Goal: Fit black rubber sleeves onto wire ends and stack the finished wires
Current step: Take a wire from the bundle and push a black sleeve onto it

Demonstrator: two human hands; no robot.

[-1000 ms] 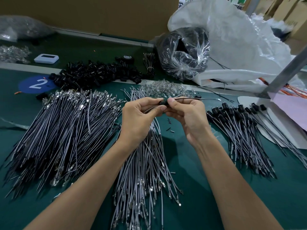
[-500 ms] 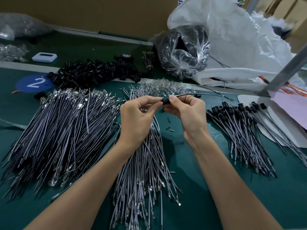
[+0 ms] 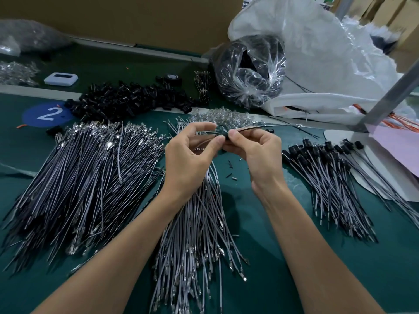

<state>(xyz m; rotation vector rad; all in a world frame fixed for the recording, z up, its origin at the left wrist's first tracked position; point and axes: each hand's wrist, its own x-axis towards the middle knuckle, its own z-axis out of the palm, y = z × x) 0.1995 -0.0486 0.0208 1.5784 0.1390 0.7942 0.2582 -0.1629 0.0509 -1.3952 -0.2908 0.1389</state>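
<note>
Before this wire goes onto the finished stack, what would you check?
1. Grip: left hand pinches the wire, right hand pinches the black sleeve: ok.
2. Sleeve fully seated on the wire end: cannot tell, fingertips hide it.
3. Finished stack lies to the right, sleeved ends together: ok.
4. Loose sleeves pile at the back for the next wire: ok.
5. Bare wires heap under the wrists: ok.

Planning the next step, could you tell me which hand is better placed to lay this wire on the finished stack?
Probably the right hand: it pinches the wire, and the finished stack lies just to its right.
</note>
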